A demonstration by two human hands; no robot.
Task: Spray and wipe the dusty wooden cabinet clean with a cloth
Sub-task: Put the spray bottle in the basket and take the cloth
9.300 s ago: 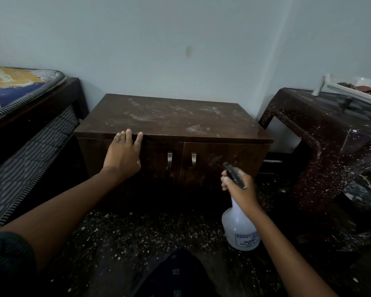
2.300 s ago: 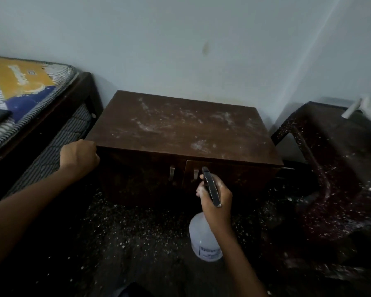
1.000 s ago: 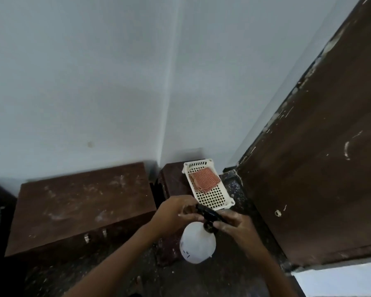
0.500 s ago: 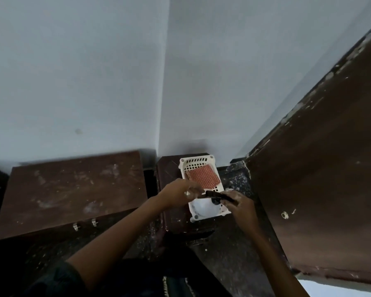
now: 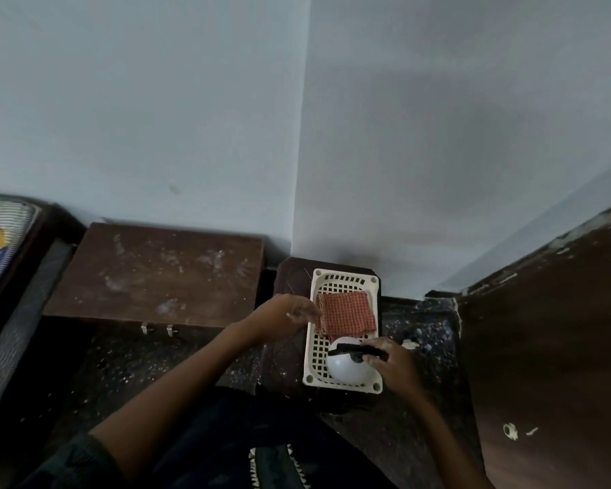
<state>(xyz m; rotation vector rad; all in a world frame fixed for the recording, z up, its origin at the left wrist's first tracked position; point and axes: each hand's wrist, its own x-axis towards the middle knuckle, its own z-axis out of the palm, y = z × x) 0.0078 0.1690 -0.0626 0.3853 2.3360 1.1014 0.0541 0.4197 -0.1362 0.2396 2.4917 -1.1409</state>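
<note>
The dusty wooden cabinet [image 5: 156, 277] stands against the wall at left, its top smeared with pale dust. To its right a cream perforated tray [image 5: 316, 351] rests on a dark stool. A folded red checked cloth [image 5: 348, 312] lies in the tray's far half. My left hand [image 5: 286, 314] has its fingertips at the cloth's left edge. The white spray bottle [image 5: 343, 368] with a black trigger head stands in the tray's near half, and my right hand [image 5: 390, 361] grips the trigger head.
A dark brown door [image 5: 551, 347] with chipped paint stands open at right. A bed with a patterned mattress [image 5: 0, 241] sits at far left. The speckled dark floor [image 5: 156, 361] lies between me and the cabinet. The dark stool [image 5: 293, 280] fills the room corner.
I have turned from the cabinet to the tray. The bottle has gone down into the tray's near half. My left hand has left the bottle and reached the cloth's edge.
</note>
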